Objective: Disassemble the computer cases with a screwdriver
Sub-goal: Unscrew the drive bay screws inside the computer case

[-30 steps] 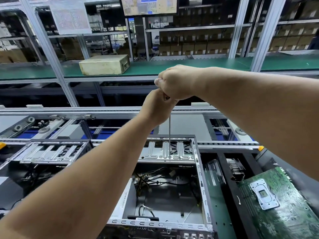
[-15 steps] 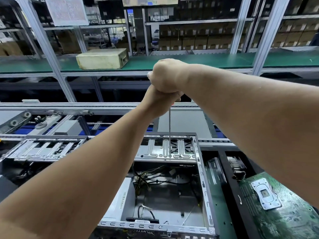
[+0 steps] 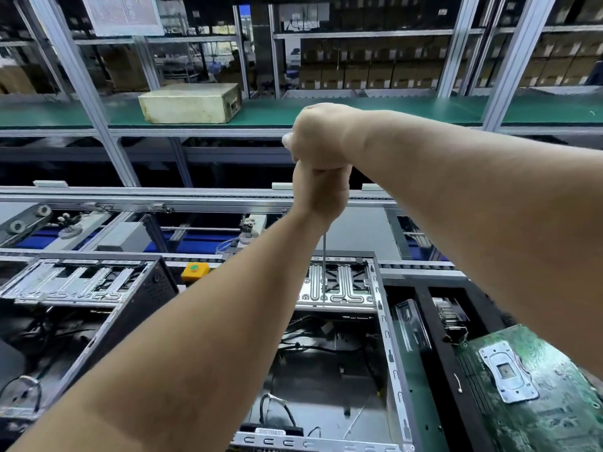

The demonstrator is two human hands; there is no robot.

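Note:
An open computer case (image 3: 388, 347) lies in front of me with cables and a bare metal floor inside. A long screwdriver (image 3: 324, 265) stands upright, its tip on the silver drive bracket (image 3: 339, 288) at the case's far end. My left hand (image 3: 321, 194) grips the lower part of the handle. My right hand (image 3: 318, 135) is stacked directly on top of it, fist closed over the handle's top. The handle itself is hidden inside both fists.
A second open case (image 3: 78, 282) lies to the left. A green motherboard (image 3: 535, 393) lies at the right. A yellow button box (image 3: 194, 270) sits on the conveyor rail. A beige box (image 3: 191, 104) rests on the green shelf behind.
Both stacked hands stay on the screwdriver over the same bracket. The camera has shifted right and a little down, bringing the left case and the yellow button box into view.

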